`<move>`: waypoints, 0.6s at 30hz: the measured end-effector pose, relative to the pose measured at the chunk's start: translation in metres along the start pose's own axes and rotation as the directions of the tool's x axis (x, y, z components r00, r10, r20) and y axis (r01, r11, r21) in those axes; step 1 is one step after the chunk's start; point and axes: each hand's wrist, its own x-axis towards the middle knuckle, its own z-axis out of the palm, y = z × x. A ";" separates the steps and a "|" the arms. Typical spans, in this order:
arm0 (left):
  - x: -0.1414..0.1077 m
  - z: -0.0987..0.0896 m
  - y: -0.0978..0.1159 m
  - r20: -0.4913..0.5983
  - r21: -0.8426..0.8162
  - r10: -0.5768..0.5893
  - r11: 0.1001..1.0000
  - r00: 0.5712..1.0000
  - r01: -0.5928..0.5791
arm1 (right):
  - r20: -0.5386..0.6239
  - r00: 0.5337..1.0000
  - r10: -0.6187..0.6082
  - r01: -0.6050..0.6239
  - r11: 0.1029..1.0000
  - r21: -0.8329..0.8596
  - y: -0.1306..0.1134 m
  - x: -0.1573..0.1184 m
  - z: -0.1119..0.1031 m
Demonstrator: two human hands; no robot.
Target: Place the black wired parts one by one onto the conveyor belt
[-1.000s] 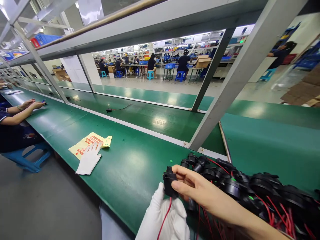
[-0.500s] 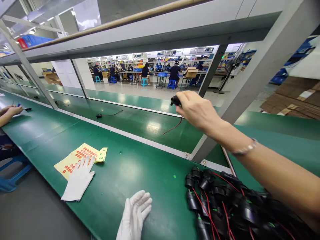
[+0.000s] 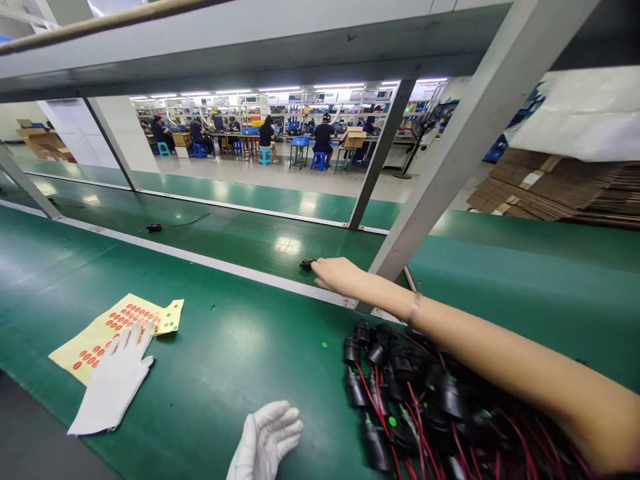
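My right hand (image 3: 337,275), bare, reaches past the slanted post with its fingers closed on a black wired socket (image 3: 307,264), a small black part low over the green channel behind the white rail. Its wire is hidden or too blurred to make out. My left hand (image 3: 270,437), in a white glove, rests palm up near the bottom edge, fingers loosely curled and holding nothing. Under my right forearm lies a pile of black cylindrical sockets (image 3: 400,393) with red wires, some bearing green dots.
An empty white glove (image 3: 116,380) overlaps a yellow sticker sheet (image 3: 75,357) with red and green stickers. Another wired part (image 3: 154,228) lies farther left in the channel. A grey post (image 3: 450,147) and overhead shelf frame my reach. Stacked cardboard (image 3: 540,187) stands right; people sit beyond.
My right hand has lowered the black socket from above the rail to near the channel surface. My view has turned right; my left hand stays palm up.
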 end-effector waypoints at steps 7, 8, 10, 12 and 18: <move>-0.008 0.035 -0.023 0.145 0.002 -0.074 0.997 0.987 0.075 | 0.220 0.973 0.065 -0.038 0.991 -0.125 -0.003 -0.098 0.026; -0.011 0.039 -0.027 0.151 0.009 -0.068 0.998 0.986 0.068 | 0.228 0.971 0.078 -0.049 0.990 -0.131 -0.003 -0.102 0.031; -0.015 0.043 -0.032 0.154 0.043 -0.031 0.999 0.988 0.025 | 0.233 0.969 0.083 -0.055 0.991 -0.121 -0.003 -0.104 0.034; -0.017 0.045 -0.033 0.147 0.099 0.036 0.994 0.988 -0.051 | 0.222 0.974 0.054 -0.037 0.996 -0.078 -0.006 -0.101 0.029; -0.031 0.069 -0.012 0.188 0.357 0.286 0.871 0.940 -0.337 | 0.078 0.983 -0.164 0.148 0.972 0.185 -0.044 -0.126 -0.021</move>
